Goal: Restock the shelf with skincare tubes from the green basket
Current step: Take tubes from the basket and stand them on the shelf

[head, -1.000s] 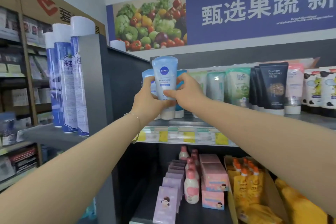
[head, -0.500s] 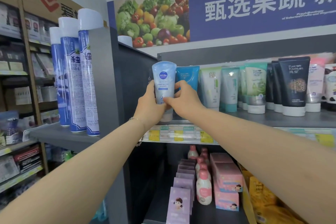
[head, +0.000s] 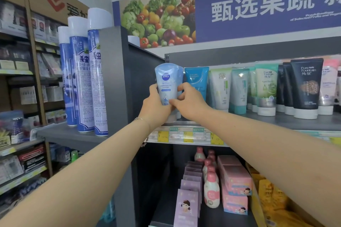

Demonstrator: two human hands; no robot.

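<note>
- Lighting: bright, even and diffuse, from overhead; no hard shadows on the top shelf (head: 276,122)
- Shade: the lower bay (head: 156,180) at 6 o'clock is dim, darkest against its left wall
- Glare: soft sheen on the white caps of the spray cans (head: 83,88) at 9 o'clock
- Sharpness: fair at centre; the logo on the pale blue tube (head: 167,83) is legible, its smaller print is not
- Blur: small print on the banner (head: 258,5) at 1 o'clock is smeared; price labels (head: 184,135) are barely readable
- Distortion: wide-angle; uprights lean, and the left forearm (head: 73,180) and right forearm (head: 276,153) swell towards 7 and 4 o'clock
</note>
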